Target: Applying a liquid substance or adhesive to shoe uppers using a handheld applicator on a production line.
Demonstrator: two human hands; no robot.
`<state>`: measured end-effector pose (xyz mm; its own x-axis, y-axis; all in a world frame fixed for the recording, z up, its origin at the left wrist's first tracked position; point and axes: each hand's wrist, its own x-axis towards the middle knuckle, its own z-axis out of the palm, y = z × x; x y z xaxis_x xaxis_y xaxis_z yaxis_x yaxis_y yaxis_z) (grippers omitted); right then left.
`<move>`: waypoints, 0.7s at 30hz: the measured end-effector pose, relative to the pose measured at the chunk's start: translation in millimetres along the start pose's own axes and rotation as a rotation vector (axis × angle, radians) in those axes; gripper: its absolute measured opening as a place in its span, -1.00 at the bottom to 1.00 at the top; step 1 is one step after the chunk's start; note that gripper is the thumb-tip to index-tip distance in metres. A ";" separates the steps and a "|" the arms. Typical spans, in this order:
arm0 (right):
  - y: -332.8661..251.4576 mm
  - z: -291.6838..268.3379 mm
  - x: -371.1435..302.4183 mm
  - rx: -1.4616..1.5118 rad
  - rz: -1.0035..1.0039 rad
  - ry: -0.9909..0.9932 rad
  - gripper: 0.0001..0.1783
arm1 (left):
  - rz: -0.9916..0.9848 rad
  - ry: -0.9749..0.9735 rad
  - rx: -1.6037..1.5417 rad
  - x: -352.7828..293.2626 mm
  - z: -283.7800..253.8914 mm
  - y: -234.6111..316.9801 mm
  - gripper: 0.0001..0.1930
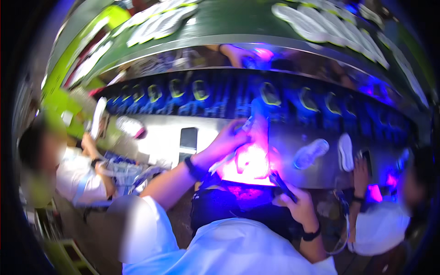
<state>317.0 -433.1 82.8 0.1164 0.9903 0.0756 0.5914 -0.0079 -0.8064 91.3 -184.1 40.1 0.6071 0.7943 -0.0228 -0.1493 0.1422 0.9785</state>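
Observation:
My left hand [229, 141] reaches over the metal bench with its fingers curled round the upper left side of a long, brightly lit piece [260, 133]. The piece looks like a shoe or sole, but pink-white glare washes out its lower part, so its kind is unclear. My right hand [297, 204] grips a slim black handheld lamp [285, 187] at the bench's near edge, its tip toward the glare. A dark phone [188, 140] lies left of my left forearm. Right of the glow rests a bluish-white shoe sole [311, 153].
Beyond the bench runs a dark conveyor [220, 112] carrying several shoes with yellow-green collars. White soles [302, 23] line a green belt farther back. Co-workers sit at left [75, 176] and right [382, 227]. Another white sole [345, 152] lies near the right co-worker's hand.

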 end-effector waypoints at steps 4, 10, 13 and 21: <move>-35.7 117.6 -26.8 0.258 0.125 -0.127 -0.53 | -0.136 0.520 0.634 -30.7 -201.3 17.6 -0.05; -109.4 214.9 10.0 0.549 0.409 -0.237 -0.49 | -0.500 0.602 0.950 -128.7 -437.2 85.9 -0.44; -102.9 235.4 25.1 0.548 0.401 -0.257 -0.48 | -0.398 0.717 1.292 -134.1 -516.6 28.8 -0.52; -38.6 247.4 49.3 0.531 0.449 -0.141 -0.43 | 0.055 0.848 1.667 -74.2 -458.6 44.4 -0.54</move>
<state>102.5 -349.6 -27.5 0.1321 0.9160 -0.3787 0.0370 -0.3864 -0.9216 -318.3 34.2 -8.8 0.0515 0.8960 0.4410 0.9826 -0.1243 0.1377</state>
